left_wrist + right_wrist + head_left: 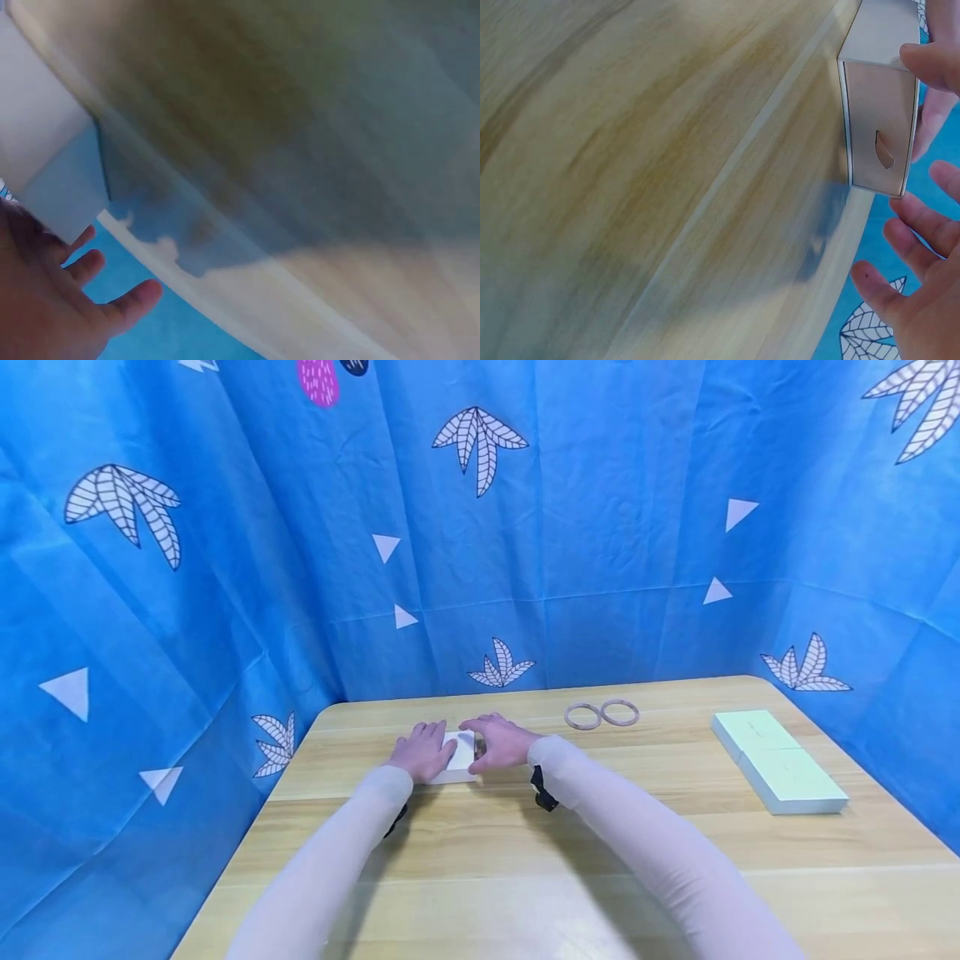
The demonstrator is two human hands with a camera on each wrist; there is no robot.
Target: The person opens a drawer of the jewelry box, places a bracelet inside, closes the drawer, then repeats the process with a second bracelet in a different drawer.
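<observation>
A small white drawer box (452, 777) lies on the table in front of me. In the right wrist view its end panel (866, 112) carries a small pull tab (885, 150). My left hand (423, 752) holds the box from its left side, thumb over the top; some of its fingers (139, 300) spread past the box in the left wrist view. My right hand (506, 743) is around the tab end, thumb and index apart on either side of it. Its other fingers (877, 289) are loosely spread and hold nothing.
Two pale rings (582, 728) lie side by side toward the back of the wooden table (480, 868). At the right, two light green boxes (795, 777) sit end to end. A blue printed curtain (600, 527) hangs around the back and sides.
</observation>
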